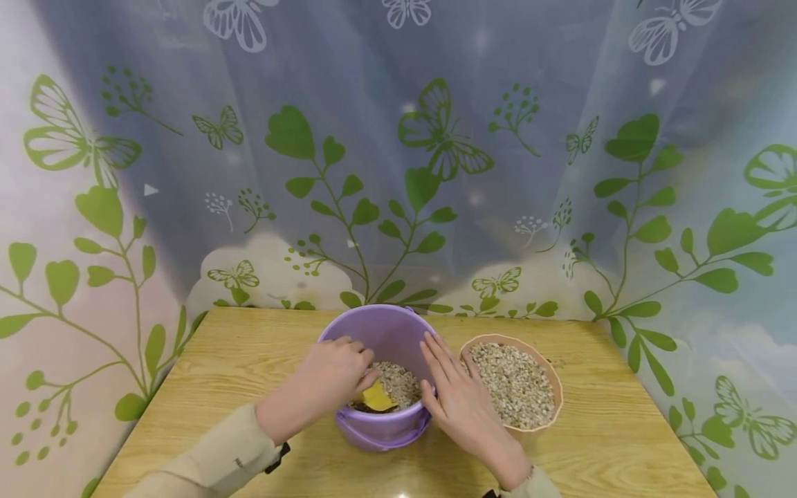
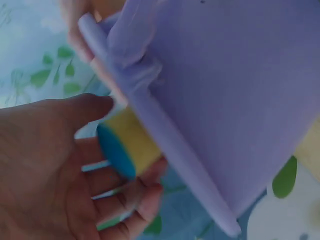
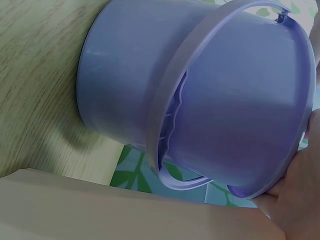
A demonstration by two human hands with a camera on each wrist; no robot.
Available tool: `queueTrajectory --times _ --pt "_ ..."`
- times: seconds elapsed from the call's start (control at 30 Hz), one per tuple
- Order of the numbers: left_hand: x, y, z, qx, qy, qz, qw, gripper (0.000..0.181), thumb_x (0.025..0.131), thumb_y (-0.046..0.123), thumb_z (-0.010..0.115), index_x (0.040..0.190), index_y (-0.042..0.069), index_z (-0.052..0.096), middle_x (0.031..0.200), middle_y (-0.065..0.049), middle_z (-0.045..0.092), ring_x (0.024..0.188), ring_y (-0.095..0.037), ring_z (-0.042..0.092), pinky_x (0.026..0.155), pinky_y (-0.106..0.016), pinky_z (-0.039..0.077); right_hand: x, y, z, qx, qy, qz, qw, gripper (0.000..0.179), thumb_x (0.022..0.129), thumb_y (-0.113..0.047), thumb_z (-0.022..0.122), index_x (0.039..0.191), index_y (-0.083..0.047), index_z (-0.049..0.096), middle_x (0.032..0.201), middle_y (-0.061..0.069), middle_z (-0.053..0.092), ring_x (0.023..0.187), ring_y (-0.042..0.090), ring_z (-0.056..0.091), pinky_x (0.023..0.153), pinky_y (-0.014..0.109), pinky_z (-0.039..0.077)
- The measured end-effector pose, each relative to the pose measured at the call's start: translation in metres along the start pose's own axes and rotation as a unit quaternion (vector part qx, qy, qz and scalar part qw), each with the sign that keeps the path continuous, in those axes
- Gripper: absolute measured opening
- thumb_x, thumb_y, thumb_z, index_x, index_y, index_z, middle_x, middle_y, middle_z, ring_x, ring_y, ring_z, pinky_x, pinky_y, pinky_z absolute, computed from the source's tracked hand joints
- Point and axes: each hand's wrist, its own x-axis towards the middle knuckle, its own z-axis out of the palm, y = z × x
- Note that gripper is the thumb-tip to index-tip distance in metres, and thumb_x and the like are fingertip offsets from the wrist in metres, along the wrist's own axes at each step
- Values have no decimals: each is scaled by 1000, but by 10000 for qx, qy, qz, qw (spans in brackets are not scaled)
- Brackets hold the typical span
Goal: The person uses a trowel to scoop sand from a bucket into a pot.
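Yellow scoop (image 1: 377, 397), one; sitting inside purple bucket (image 1: 386, 434), just below the left fingers.
Left hand (image 1: 333, 370): fingers holding the scoop's handle in a loose curl. Right hand (image 1: 461, 401): fingers lying nearly straight, spread slightly, resting at the bucket's rim. Gravel (image 1: 403, 384) is lying under the left fingertips; peach pot (image 1: 560, 395), gravel-filled, is standing close beside the right fingers. Probable faults: scoop twisting, the left hold looking slack; bucket tipping, should the scoop be pushing harder than the right fingers are bracing.
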Motion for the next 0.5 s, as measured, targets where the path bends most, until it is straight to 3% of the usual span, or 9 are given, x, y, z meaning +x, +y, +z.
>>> queueTrajectory --times 0.17,0.33,0.5 --pt "6 13 9 405 -606 -108 9973 34 87 40 77 68 14 63 66 1 61 60 -17 56 51 -32 49 0 1 2 -30 -41 22 10000 57 104 -30 43 153 -3 40 163 11 32 150 26 32 114 61 29" --pt "7 23 14 747 -1246 -264 9890 35 78 45 83 69 16 67 65 0 63 58 -18 60 51 -35 52 0 1 4 1 -27 18 10000 56 104 -29 45 153 -3 39 163 10 32 150 26 31 113 62 29" --pt "11 28 17 1169 -1499 -326 9812 23 80 24 83 66 16 67 62 1 62 57 -17 60 51 -33 51 0 1 3 29 89 -15 10000 56 102 -28 46 152 -2 41 162 11 35 148 28 35 112 62 31"
